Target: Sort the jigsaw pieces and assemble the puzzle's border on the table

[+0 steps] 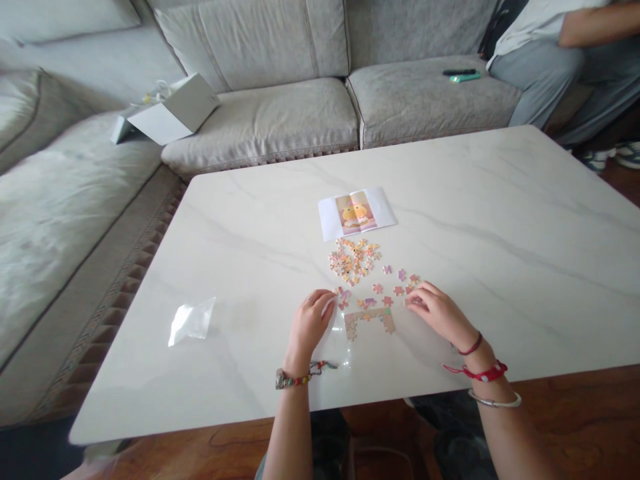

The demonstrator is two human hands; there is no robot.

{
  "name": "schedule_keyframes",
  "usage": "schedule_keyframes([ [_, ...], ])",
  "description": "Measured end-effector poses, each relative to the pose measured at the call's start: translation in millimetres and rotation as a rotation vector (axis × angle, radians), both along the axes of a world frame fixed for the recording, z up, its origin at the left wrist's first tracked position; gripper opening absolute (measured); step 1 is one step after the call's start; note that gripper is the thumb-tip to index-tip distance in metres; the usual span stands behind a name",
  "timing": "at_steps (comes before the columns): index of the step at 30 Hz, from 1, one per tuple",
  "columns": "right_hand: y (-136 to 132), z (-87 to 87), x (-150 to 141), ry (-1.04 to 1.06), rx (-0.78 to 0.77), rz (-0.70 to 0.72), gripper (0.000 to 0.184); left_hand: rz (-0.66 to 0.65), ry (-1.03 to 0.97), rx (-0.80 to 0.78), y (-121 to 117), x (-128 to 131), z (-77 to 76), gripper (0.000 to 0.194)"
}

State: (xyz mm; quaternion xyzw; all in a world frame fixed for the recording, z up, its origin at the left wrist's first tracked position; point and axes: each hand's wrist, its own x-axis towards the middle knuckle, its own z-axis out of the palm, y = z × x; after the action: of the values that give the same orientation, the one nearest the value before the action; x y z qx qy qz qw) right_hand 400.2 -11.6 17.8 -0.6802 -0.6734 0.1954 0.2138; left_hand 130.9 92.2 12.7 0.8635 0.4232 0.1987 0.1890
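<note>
My left hand point(309, 325) rests on the white marble table point(480, 220), its fingertips beside a few loose jigsaw pieces point(343, 297). My right hand point(440, 313) lies to the right, its fingertips at a pale piece point(407, 301); I cannot tell if it is gripped. Between my hands sits a partly joined strip of jigsaw pieces point(367, 321). Farther off lies a heap of pastel pieces point(353, 261), with more scattered pieces point(399, 283) to its right. Behind the heap lies a printed picture of a yellow chick on white paper point(356, 213).
A clear plastic bag point(191, 321) lies on the table's left. Grey sofas point(260, 127) wrap around the table's far and left sides. A white box point(170, 110) stands on the sofa. A seated person point(545, 63) is at upper right, near two small dark and green objects point(461, 75).
</note>
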Motion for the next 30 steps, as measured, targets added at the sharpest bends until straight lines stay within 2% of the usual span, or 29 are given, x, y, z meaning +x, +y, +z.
schedule_keyframes([
  [5,3,-1.6,-2,-0.028,-0.001,0.047,0.006,-0.004,-0.02,0.011,0,-1,-0.4,0.02],
  [10,8,-1.3,3,-0.031,0.081,-0.107,0.018,-0.011,-0.031,0.007,0,-8,-2.6,0.02],
  [13,10,-1.5,6,-0.057,0.082,-0.136,0.021,-0.006,-0.038,0.004,0,-13,-3.3,0.02],
  [16,10,-0.9,6,-0.026,0.062,-0.11,0.017,0.012,-0.04,0.01,0,-17,-2.9,0.02],
  [19,9,-0.4,1,0.023,-0.002,-0.023,0.012,0.027,-0.034,0.003,0,-18,-1.6,0.019],
  [22,7,-0.1,-4,-0.02,-0.055,0.034,0.011,0.032,-0.031,0.005,0,-19,-0.8,0.019],
  [30,4,2.3,3,-0.081,-0.085,0.043,0.009,0.011,-0.03,0.003,0,-15,-0.8,0.02],
])
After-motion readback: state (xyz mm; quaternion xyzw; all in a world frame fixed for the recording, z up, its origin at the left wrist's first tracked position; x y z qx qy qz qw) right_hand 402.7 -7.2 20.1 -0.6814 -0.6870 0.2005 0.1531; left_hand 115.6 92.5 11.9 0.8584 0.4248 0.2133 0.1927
